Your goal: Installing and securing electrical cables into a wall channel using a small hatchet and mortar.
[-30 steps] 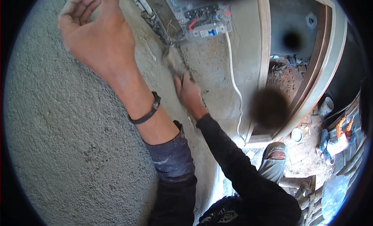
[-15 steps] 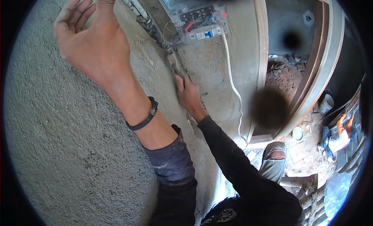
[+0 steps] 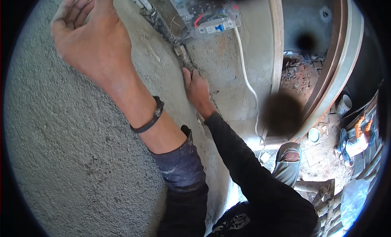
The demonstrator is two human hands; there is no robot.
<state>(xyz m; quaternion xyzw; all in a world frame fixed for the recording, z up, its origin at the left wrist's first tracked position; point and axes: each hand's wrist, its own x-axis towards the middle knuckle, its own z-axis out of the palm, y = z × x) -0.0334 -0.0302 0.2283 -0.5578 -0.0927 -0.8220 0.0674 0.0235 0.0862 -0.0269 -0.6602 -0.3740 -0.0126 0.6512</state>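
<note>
Biggest first: rough grey plastered wall (image 3: 61, 135) fills the left side; pale wooden door frame (image 3: 277, 45) stands upright to the right. Between them, at top, clear plastic electrical box (image 3: 203, 13): red wire, other wiring, breaker with blue toggle (image 3: 220, 28) inside. White cable (image 3: 247, 80) drops from its lower right corner.

Left hand (image 3: 95, 45) raised in front of rough wall, fingers loosely curled, top cropped; can't tell if it's gripping anything. Right hand (image 3: 198, 90) closed round a short, grey, mortar-stained tool (image 3: 181, 53), thumb and index along its near end. Tool's far end sits just below the dark ribbed conduit (image 3: 161, 27), left of and below box; contact unclear.

White cylindrical bucket (image 3: 345, 103) lower right, contents unreadable. Small pale round tub (image 3: 314, 134) on floor, contents unclear too.

Clearances: tight above tool; bare wall between right hand and cable; left hand well apart from right.
</note>
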